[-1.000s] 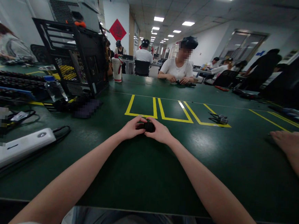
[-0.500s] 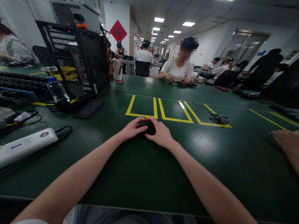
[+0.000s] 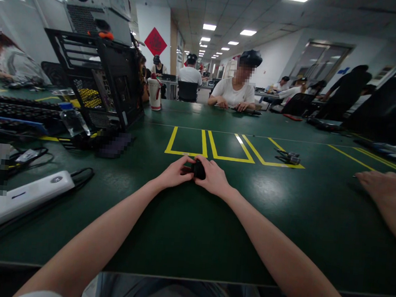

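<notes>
Between my two hands is a small, dark, rounded object (image 3: 199, 169); its exact kind cannot be made out. My right hand (image 3: 213, 175) is closed round its right side, thumb near and fingers beyond. My left hand (image 3: 175, 172) grips the left side with thumb and fingertips, the palm away from it. Both hands are low over the green table (image 3: 191, 230), just in front of the yellow tape outlines (image 3: 184, 154). Part of the object is covered by my fingers.
A small metal and black part with wires (image 3: 291, 158) lies at the right tape outline. Left are a white power strip (image 3: 36, 195), a water bottle (image 3: 73, 119) and a black computer case (image 3: 116, 80). A co-worker's hand (image 3: 382, 186) is at right; another person (image 3: 235, 89) sits opposite.
My left thumb has shifted slightly down and left on the dark object, showing more of its left side. The view has moved a little; both hands stay in nearly the same place.
</notes>
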Tool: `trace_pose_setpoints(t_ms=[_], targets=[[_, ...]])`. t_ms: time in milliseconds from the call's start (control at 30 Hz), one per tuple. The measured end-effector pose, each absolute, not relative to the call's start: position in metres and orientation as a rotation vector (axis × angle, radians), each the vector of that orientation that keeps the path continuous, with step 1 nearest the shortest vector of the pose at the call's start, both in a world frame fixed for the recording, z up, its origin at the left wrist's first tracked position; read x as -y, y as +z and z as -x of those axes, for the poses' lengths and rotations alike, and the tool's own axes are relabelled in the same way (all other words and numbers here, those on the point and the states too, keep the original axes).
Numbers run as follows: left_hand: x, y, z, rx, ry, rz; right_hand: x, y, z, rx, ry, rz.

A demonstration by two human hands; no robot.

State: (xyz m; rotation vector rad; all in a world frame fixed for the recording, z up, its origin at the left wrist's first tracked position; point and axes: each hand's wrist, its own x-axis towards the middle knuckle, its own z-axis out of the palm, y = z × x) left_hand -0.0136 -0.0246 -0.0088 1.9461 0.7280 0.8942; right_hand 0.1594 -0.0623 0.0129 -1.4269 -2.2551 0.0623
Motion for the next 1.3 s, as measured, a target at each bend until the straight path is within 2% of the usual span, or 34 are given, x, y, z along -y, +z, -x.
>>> trace_pose_setpoints(t_ms=[300, 733, 1300], targets=[[0.0201, -0.0068, 0.0110, -0.630, 1.043, -1.957, 0.0622, 0.0127, -0.1595, 2.245, 0.077, 1.436], [0.0251, -0.0051, 0.0127, -0.673, 0.907, -1.865, 0.0648, 0.0149, -0.1581, 2.237, 0.064, 1.452], [0.0216, -0.0096, 0.0115, -0.662, 0.997, -1.878, 0.0644, 0.0147, -0.1579, 2.244, 0.053, 1.449]])
